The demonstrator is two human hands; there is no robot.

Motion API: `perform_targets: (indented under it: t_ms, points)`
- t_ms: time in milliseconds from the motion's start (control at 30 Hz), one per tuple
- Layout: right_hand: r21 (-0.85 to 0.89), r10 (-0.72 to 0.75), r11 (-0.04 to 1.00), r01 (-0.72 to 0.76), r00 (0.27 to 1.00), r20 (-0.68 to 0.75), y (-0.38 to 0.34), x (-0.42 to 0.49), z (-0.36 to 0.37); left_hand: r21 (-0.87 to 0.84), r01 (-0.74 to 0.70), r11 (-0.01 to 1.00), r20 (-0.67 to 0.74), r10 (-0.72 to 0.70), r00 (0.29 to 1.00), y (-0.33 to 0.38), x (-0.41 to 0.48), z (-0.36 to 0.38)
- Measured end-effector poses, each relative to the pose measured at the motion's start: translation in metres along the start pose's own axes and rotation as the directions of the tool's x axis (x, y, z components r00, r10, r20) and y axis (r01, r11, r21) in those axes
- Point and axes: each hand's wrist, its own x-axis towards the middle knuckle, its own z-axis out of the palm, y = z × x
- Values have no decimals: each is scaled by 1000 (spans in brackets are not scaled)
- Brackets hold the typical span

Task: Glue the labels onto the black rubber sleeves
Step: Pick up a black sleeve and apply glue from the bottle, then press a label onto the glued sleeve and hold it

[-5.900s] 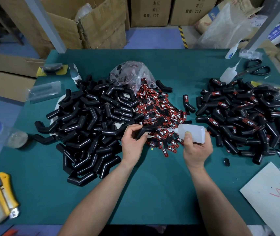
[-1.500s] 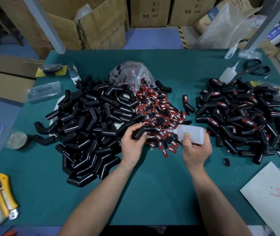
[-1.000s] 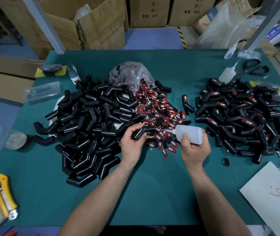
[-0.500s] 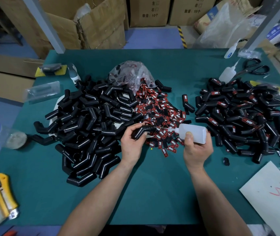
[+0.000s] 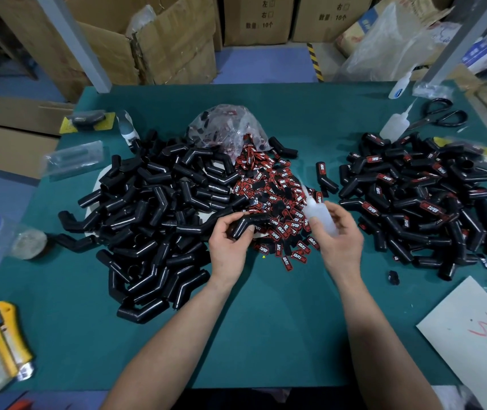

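The left hand (image 5: 230,247) pinched a bent black rubber sleeve (image 5: 248,224) by one leg, seemingly keeping its other face bare for glue. The right hand (image 5: 341,241) gripped the glue bottle (image 5: 320,216), nozzle tipped toward eleven o'clock, clear of the sleeve. The labels (image 5: 277,196) lay at twelve o'clock, plain sleeves (image 5: 153,208) at nine, labelled sleeves (image 5: 419,199) at three.

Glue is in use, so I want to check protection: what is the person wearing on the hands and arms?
Nothing visible. The left hand and right hand are bare, without gloves or rings that show. The left forearm and right forearm are bare to the frame edge: no sleeves, watch, wristband or markings.
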Motion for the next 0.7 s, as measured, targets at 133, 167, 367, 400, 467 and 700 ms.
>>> perform_targets:
  t_ms: [133,167,367,400,467,700]
  points:
    - [-203,-19,979,2,997,-79,4,13,-15,12,-16,1000,-13,16,1000,-2,2,-1]
    - [-223,5,974,-27,995,-97,5,16,-19,12,-14,1000,-11,15,1000,-2,2,-1]
    - [-317,79,940,-127,984,-159,14,23,-26,5,-12,1000,-1,12,1000,-3,3,0]
    - [-331,73,935,-127,982,-171,14,24,-27,4,-15,1000,1,15,1000,-3,3,-1]
    - [-334,76,931,-146,974,-216,13,28,-31,7,-14,1000,1,14,1000,-3,3,-1]
    - [-313,90,938,-145,979,-185,15,26,-31,1,-19,1000,0,19,1000,-1,1,0]
